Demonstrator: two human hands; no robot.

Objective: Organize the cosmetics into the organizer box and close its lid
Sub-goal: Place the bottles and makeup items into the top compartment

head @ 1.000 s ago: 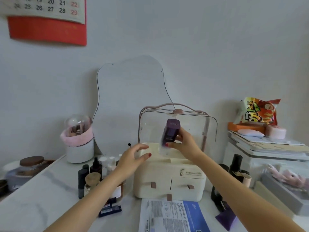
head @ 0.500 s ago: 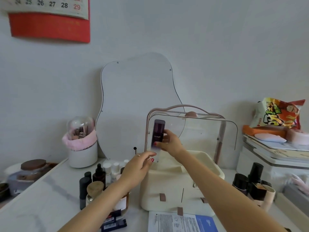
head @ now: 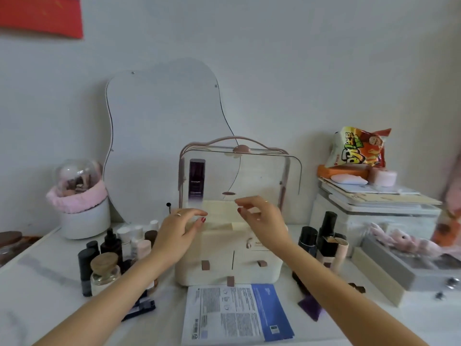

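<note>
Two hands hover over the cream organizer box, both loose and empty: left hand at the box's 9 o'clock rim, right hand above its 3 o'clock side, fingers curled around nothing. Standing upright inside, at the back-left corner, is the dark purple bottle, behind the raised clear lid. More bottles crowd the surface at 9 o'clock.
</note>
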